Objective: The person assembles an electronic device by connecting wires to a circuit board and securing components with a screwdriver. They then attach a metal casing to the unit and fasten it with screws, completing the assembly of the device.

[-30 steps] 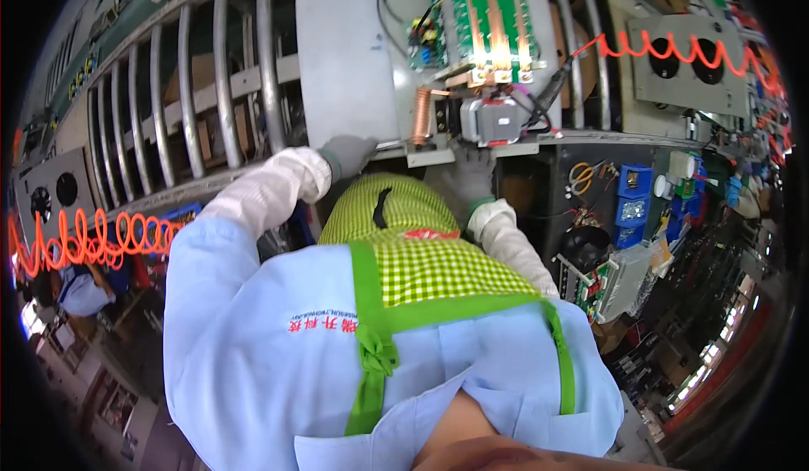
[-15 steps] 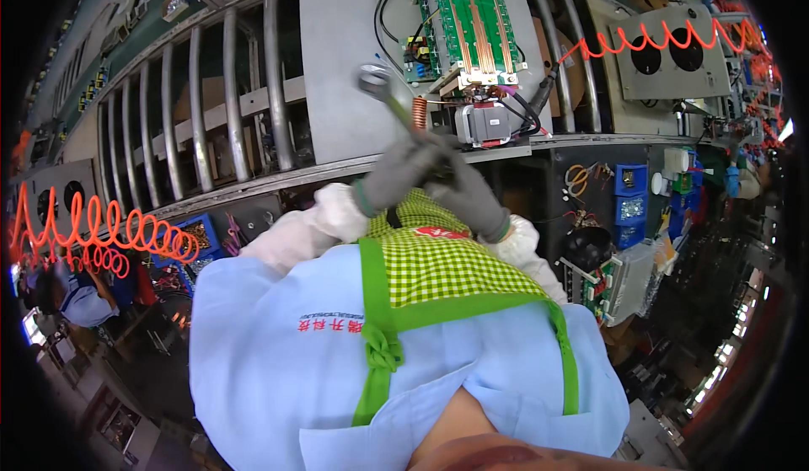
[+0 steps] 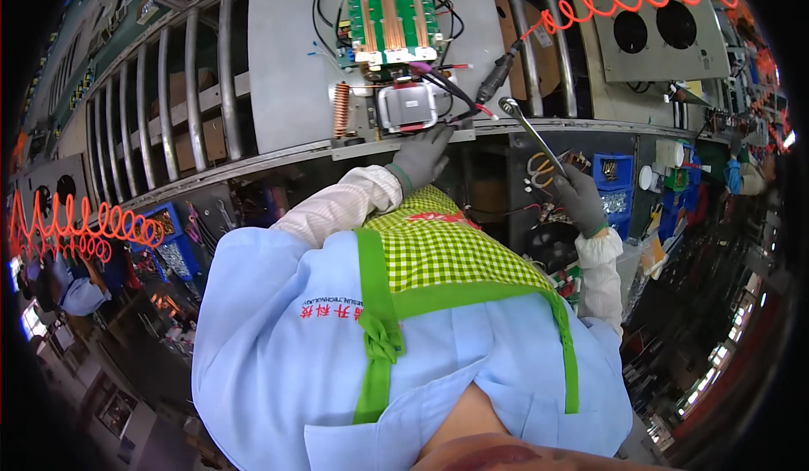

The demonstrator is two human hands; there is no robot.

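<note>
My right hand [image 3: 580, 200], in a grey glove, is closed round the lower end of a metal wrench [image 3: 533, 136]. Its ring-shaped head points up and left, apart from the assembly. My left hand [image 3: 421, 161], also gloved, has its fingers stretched forward to the front edge of the base plate [image 3: 358, 151]. They lie just below a square grey-framed block [image 3: 408, 107]. Beyond this block a green circuit board assembly [image 3: 392, 12] with copper-coloured strips stands on the plate. A copper coil [image 3: 340, 110] stands upright left of the block; dark cables with a purple sleeve [image 3: 420, 68] run off its right.
A roller conveyor [image 3: 194, 92] runs along the bench. An orange coiled hose [image 3: 624, 3] ends in a dark tool [image 3: 499, 75]. Orange-handled scissors [image 3: 539, 168] and blue parts bins [image 3: 613, 186] lie by my right hand. A panel with two round openings [image 3: 666, 37] stands farther right.
My hands were together before the assembly, with the wrench pointing up. Now they are apart: the right has swung right with the wrench, the left reaches the plate edge. The whole view has shifted.
</note>
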